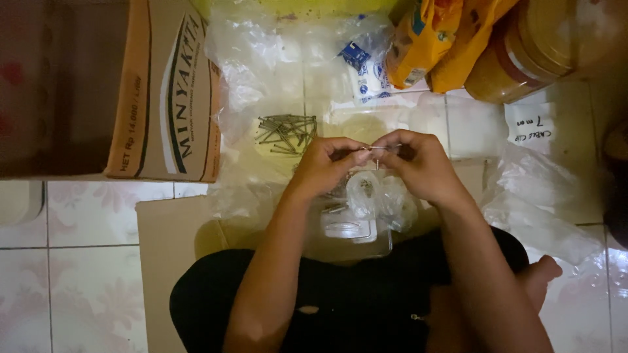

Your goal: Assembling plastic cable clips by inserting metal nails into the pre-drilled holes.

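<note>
My left hand and my right hand meet fingertip to fingertip above my lap, pinching a small white clip with a thin nail between them. Just behind the hands lies a pile of loose steel nails on clear plastic. Under my hands sits a clear plastic tray and a small crumpled clear bag. The exact grip of each finger is hidden in the dim light.
A brown cardboard box stands at the left. Flat cardboard lies on the tiled floor. Clear plastic bags spread right, beside a white paper label. Orange packets and a brown jar sit at the back right.
</note>
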